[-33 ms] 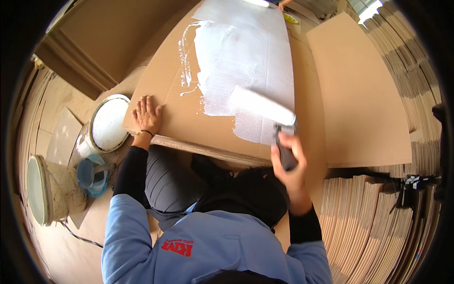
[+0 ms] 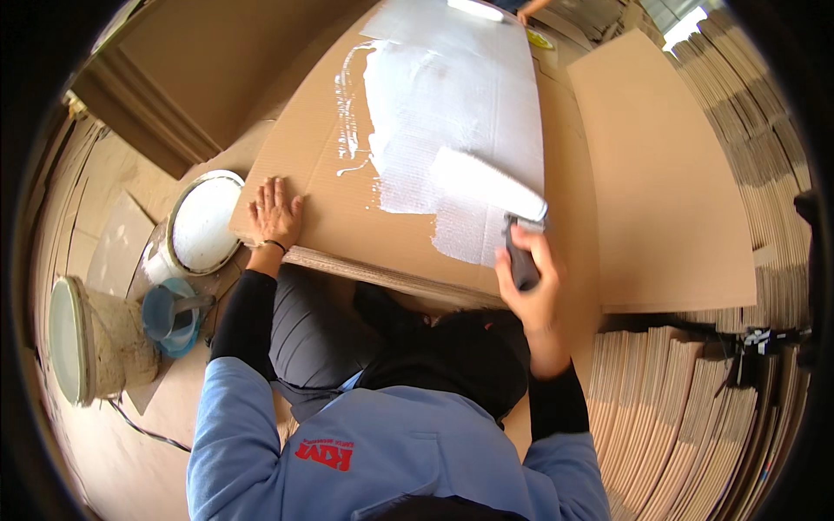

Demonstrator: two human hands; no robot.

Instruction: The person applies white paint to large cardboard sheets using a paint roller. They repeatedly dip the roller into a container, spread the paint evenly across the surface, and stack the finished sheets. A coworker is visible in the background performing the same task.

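Observation:
A brown cardboard sheet [image 2: 321,217] lies before me on top of a stack, with wet white paint [image 2: 434,104] over much of its middle and far part. My right hand [image 2: 532,278] is closed around the dark handle of a paint roller [image 2: 491,184]. The roller's white sleeve rests on the painted area near the sheet's right edge. Flat on the sheet's near left corner lies my left hand [image 2: 276,213], its fingers spread and holding nothing.
On the left stand a white paint bucket [image 2: 206,227], a stained tub [image 2: 104,343] and a blue scoop [image 2: 169,317]. Stacked cardboard [image 2: 651,408] lines the right, beside a loose sheet [image 2: 665,182]. Another person's hand [image 2: 526,12] and a second roller [image 2: 475,9] show at the far edge.
My right hand and the roller have shifted slightly away from me along the painted area. My left hand stays on the sheet's corner.

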